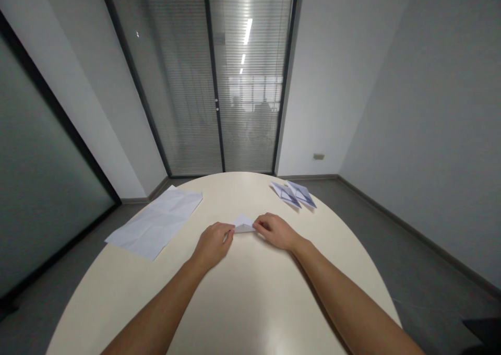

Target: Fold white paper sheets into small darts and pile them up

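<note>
A small folded piece of white paper [243, 224] sits at the middle of the round table, with a pointed top edge and a flat lower edge. My left hand [214, 244] pinches its left corner between thumb and fingers. At the right corner, my right hand [277, 231] grips the paper in the same way, thumb and fingertips closed. The fingertips partly hide both corners.
Creased white sheets [160, 222] lie at the table's left, reaching its edge. Two folded paper pieces [293, 194] rest near the far right edge. The cream round table [235, 303] stands before a glass door with blinds [250, 130].
</note>
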### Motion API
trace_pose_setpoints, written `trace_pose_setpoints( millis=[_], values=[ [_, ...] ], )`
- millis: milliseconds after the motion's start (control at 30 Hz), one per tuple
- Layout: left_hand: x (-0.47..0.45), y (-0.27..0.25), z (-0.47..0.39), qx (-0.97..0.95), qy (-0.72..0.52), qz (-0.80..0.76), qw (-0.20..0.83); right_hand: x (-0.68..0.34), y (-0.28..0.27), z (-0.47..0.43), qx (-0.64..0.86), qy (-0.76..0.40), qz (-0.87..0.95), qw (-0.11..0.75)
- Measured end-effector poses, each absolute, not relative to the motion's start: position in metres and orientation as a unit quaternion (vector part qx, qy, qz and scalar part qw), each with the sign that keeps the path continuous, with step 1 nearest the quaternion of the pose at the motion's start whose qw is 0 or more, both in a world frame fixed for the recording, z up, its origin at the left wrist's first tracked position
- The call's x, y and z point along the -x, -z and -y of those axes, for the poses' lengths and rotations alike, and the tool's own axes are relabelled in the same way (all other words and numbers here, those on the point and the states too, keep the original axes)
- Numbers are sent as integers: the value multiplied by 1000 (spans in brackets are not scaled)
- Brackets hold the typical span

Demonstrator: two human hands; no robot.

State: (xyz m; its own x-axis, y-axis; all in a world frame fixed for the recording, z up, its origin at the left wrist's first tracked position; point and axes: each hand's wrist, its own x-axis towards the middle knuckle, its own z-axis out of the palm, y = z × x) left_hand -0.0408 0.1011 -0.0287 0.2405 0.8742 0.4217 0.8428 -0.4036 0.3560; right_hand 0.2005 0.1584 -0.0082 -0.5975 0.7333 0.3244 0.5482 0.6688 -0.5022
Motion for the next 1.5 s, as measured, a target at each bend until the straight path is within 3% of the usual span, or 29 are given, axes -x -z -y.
trace_pose_setpoints(
  millis=[567, 1267, 1500],
  values=[
    [42, 28, -104, -725, -334, -596, 79, -200, 17, -161, 375, -184, 864, 280],
    [36, 26, -101, -793, -277, -542, -21, -199, 14, -157, 272, -143, 913, 269],
    [38, 34, -103, -834, -297, -464, -13, -197, 11, -156, 246, -140, 921, 269]
  ],
)
